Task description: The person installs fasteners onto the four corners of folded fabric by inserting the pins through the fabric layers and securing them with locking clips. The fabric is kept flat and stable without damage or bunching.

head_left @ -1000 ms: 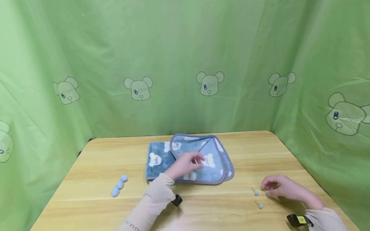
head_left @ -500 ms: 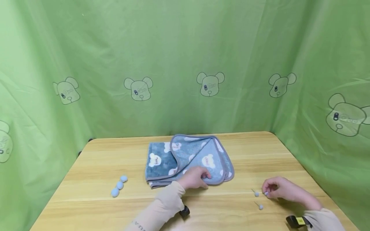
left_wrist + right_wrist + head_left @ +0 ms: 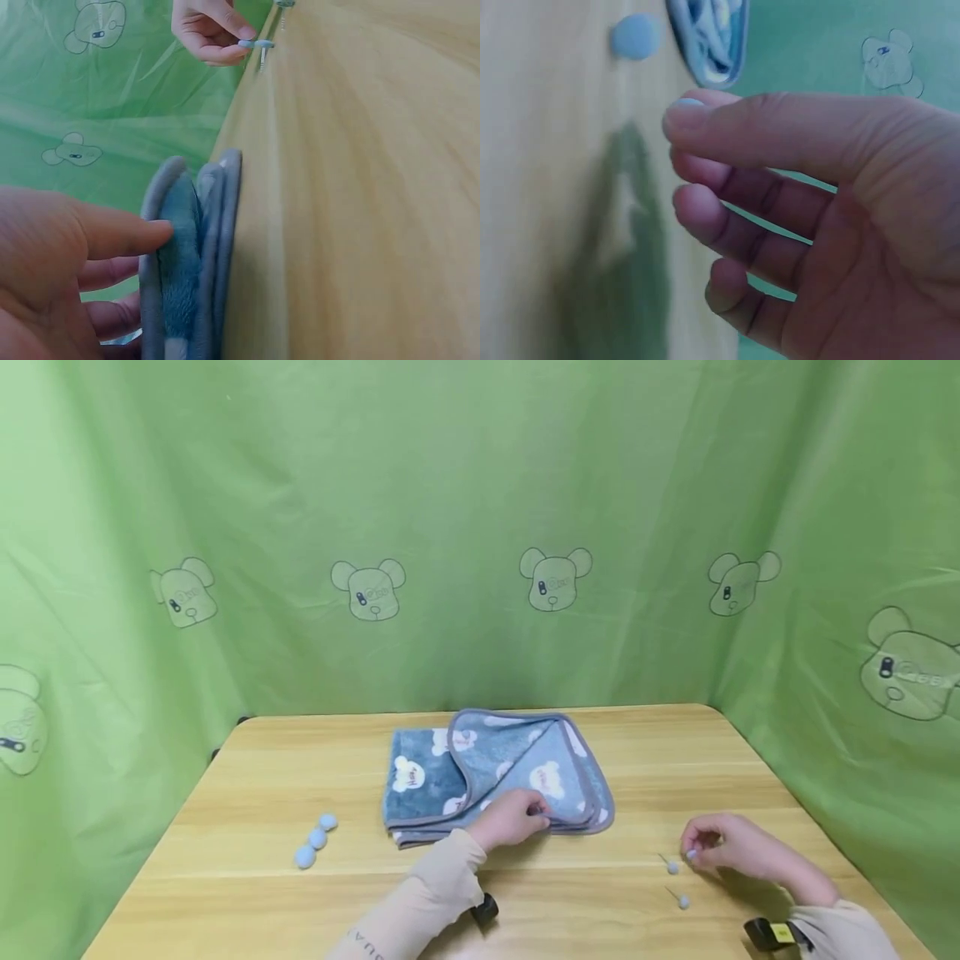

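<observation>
A person's left hand pinched the near edge of a folded blanket a little right of the edge's middle. In the left wrist view, the thumb lay across the grey edging onto the teal fabric while the other fingers went behind it, so one layer was held between them. Beside that layer, the other folds stood close together against the table.

The blanket lay towards the back and middle of the table. It was teal with white bear heads and grey edging, and a top layer was turned over slantwise, showing a paler face on the right.

The right hand was over the right side of the table, well apart from the blanket. Its thumb and forefinger pinched a small pin with a blue head, mostly hidden behind the thumb in the right wrist view. The remaining fingers were loosely bent.

Two more blue-headed pins were on the table just left of that hand, one farther back and one nearer, their thin stems pointing back and left. Three round blue pieces made a slanting row on the left side, near one another. Behind the table hung a green curtain printed with bear heads
</observation>
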A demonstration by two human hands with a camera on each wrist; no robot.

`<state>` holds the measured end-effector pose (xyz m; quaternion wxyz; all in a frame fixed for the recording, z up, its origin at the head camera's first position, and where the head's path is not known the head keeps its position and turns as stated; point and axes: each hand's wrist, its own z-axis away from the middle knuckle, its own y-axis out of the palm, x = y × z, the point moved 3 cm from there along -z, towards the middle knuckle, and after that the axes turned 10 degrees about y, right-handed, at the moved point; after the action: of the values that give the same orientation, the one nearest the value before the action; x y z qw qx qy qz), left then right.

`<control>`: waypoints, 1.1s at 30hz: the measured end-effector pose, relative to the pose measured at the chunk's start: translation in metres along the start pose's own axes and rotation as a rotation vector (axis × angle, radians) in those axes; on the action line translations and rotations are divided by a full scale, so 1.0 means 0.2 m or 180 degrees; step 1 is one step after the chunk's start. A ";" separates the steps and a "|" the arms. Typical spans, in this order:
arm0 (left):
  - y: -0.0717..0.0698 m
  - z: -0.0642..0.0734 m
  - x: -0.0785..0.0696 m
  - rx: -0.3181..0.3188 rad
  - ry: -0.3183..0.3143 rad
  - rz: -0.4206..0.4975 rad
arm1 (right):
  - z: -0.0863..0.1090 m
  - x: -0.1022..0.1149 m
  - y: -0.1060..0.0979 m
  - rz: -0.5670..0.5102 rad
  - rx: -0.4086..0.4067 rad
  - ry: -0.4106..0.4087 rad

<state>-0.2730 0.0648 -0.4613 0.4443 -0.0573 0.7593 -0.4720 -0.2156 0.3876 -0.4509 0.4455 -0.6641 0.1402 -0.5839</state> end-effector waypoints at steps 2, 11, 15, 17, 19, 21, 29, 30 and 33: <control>-0.02 -0.01 0.00 -0.0064 -0.0012 0.0094 | -0.02 0.03 -0.02 0.0142 -0.0182 -0.0139; -0.16 -0.06 0.02 -0.0638 -0.0189 0.0425 | -0.18 0.25 -0.09 0.0406 -0.0866 -0.0050; -0.21 -0.08 0.03 -0.0869 -0.0189 0.0677 | -0.26 0.34 -0.07 0.0323 -0.1086 -0.0033; -0.23 -0.09 0.04 -0.0931 -0.0185 0.0781 | -0.30 0.37 -0.05 0.0225 -0.1194 -0.0058; -0.24 -0.09 0.05 -0.0995 -0.0191 0.0847 | -0.33 0.41 -0.02 0.0088 -0.1290 -0.0096; -0.25 -0.09 0.06 -0.1056 -0.0190 0.0881 | -0.36 0.44 0.00 -0.0028 -0.1358 -0.0130; -0.26 -0.08 0.08 -0.1346 -0.0153 0.1030 | -0.50 0.57 0.15 -0.0464 -0.1424 -0.0180; -0.26 -0.08 0.08 -0.1368 -0.0148 0.1037 | -0.51 0.59 0.17 -0.0482 -0.1442 -0.0183; -0.25 -0.07 0.08 -0.1429 -0.0115 0.1043 | -0.55 0.60 0.22 -0.0471 -0.1465 -0.0219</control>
<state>-0.3096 0.0389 -0.4295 0.5044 -0.0392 0.8360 -0.2127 -0.2665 0.2301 -0.4149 0.2430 -0.7760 0.2053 -0.5446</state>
